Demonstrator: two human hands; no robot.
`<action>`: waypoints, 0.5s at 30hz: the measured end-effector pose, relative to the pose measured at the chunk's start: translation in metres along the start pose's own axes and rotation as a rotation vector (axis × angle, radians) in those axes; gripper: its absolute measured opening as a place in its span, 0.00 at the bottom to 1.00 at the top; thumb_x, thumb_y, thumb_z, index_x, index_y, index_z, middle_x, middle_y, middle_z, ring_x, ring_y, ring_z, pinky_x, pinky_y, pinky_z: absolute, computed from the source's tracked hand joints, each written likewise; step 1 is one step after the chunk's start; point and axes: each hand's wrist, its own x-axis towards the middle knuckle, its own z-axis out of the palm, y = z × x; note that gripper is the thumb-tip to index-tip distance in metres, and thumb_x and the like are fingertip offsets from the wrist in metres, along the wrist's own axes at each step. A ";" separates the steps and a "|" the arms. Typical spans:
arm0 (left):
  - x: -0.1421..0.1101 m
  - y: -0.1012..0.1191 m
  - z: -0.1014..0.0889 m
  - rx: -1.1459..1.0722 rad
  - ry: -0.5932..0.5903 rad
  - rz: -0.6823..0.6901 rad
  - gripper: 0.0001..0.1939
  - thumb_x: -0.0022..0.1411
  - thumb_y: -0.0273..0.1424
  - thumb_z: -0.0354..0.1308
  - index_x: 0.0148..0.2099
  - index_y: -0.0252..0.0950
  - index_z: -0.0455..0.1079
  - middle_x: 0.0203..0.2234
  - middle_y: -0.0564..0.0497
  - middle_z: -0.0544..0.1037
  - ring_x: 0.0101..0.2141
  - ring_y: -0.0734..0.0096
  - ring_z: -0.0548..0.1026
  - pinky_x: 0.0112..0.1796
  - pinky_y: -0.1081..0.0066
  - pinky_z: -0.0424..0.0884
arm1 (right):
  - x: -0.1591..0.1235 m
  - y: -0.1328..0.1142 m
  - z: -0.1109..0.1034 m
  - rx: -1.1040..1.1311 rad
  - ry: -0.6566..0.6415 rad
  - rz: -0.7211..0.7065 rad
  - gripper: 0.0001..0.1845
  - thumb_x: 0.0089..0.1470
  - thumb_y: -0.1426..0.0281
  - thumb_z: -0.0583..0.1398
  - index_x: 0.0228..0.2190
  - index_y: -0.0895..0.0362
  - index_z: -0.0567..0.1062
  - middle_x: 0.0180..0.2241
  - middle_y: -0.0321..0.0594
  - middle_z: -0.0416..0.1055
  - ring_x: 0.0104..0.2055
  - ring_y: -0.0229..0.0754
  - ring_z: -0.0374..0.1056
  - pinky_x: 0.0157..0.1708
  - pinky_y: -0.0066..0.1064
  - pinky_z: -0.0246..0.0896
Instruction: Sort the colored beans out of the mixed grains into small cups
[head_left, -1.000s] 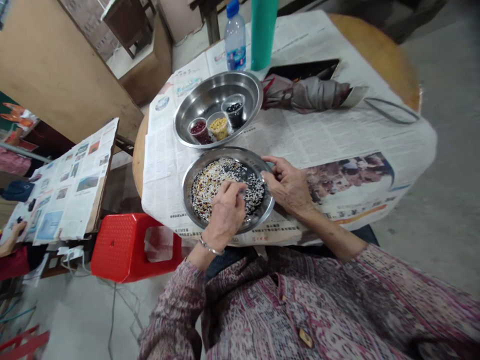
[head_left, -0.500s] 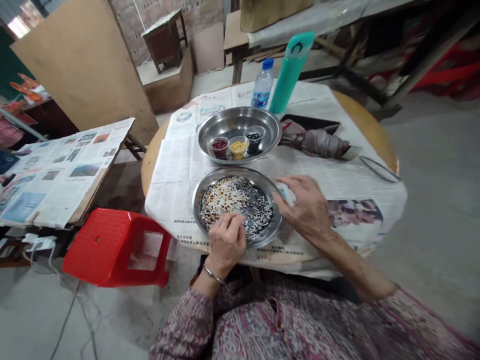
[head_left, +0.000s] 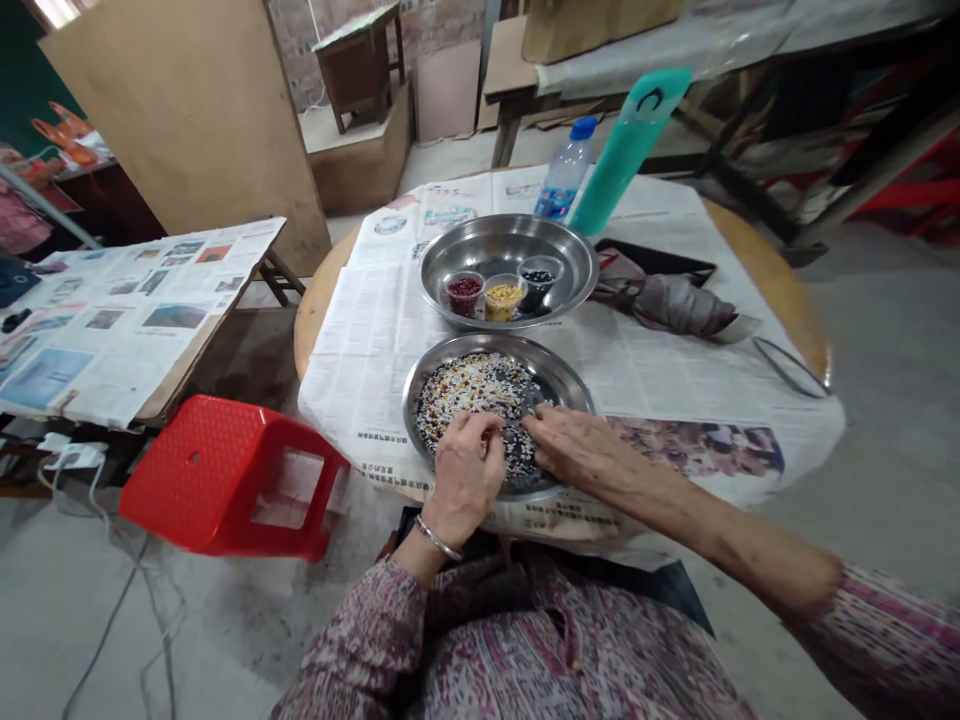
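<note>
A round steel tray (head_left: pixel 579 388) near the table's front edge holds mixed white, yellow, dark red and black grains (head_left: pixel 469 385). My left hand (head_left: pixel 466 468), with a bangle on the wrist, is over the tray's near side, its fingers curled and thumb pressed close. Opposite it, my right hand (head_left: pixel 570 440) reaches in over the tray's right part, fingertips bent together down at the grains. Whatever either hand pinches is too small to see. Behind, a deeper steel basin (head_left: pixel 517 235) holds clear cups of red beans (head_left: pixel 465 290), yellow kernels (head_left: pixel 503 297) and black beans (head_left: pixel 538 282).
Newspaper (head_left: pixel 360 330) covers the round table. A water bottle (head_left: pixel 564 172), a tall turquoise bottle (head_left: pixel 630 150) and a folded grey umbrella (head_left: pixel 667 300) lie or stand toward the back right. A red stool (head_left: pixel 225 470) is on the floor at left, beside another newspaper-covered table (head_left: pixel 142 310).
My right hand has moved left and down from beyond the tray's right rim into the grains, and its spread fingers have closed. My left hand stays over the tray. The view has shifted slightly.
</note>
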 end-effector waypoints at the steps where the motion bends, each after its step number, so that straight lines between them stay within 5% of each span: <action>1: 0.002 0.002 0.001 -0.146 0.024 -0.070 0.08 0.65 0.23 0.54 0.42 0.37 0.74 0.39 0.48 0.79 0.41 0.68 0.76 0.46 0.67 0.73 | 0.000 0.001 -0.002 0.016 -0.005 -0.013 0.16 0.55 0.82 0.51 0.40 0.57 0.73 0.36 0.49 0.76 0.40 0.48 0.72 0.39 0.37 0.68; 7: 0.012 0.021 0.012 -1.044 0.135 -0.533 0.07 0.60 0.26 0.59 0.41 0.33 0.76 0.38 0.47 0.81 0.40 0.71 0.79 0.50 0.67 0.73 | 0.003 0.001 -0.020 0.048 -0.054 -0.038 0.19 0.57 0.82 0.50 0.45 0.58 0.74 0.42 0.50 0.76 0.46 0.48 0.71 0.46 0.38 0.67; 15: 0.009 0.034 0.019 -1.320 0.125 -0.859 0.08 0.66 0.26 0.56 0.41 0.33 0.77 0.46 0.42 0.81 0.48 0.66 0.80 0.58 0.65 0.69 | 0.048 0.019 -0.038 0.383 -0.298 0.429 0.07 0.47 0.75 0.57 0.25 0.57 0.77 0.24 0.41 0.75 0.28 0.42 0.69 0.29 0.31 0.61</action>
